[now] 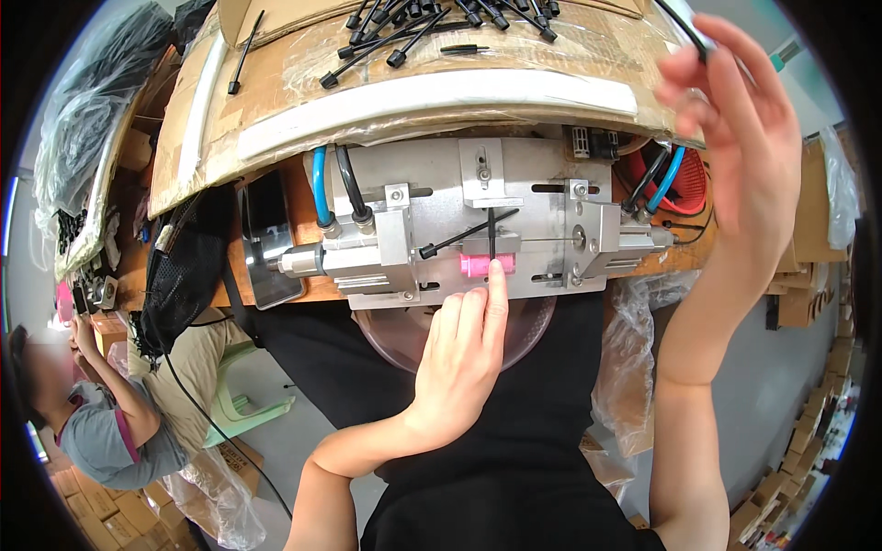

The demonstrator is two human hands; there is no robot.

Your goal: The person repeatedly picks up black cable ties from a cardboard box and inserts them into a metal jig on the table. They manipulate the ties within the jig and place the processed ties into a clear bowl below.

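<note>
My left hand [461, 349] reaches to the metal fixture [542, 207], its index finger stretched out and the other fingers loosely bent. That fingertip rests on a pink block [474, 265], beside the lower end of an upright-lying black rod [491, 234]. A second black rod [464, 234] with a knob-like head lies slantwise across the plate and meets the first near its top end. Raised at the upper right, my right hand [740, 129] pinches another black rod [682, 26] between its fingers; part of this rod runs out of view.
Several black rods [432, 28] lie piled on the cardboard [303, 83] behind the fixture. Blue and black hoses [321, 184] run to it. A phone [271, 239] and a black mesh bag [188, 266] lie left, a red basket [684, 184] right. A co-worker [119, 413] sits at far left.
</note>
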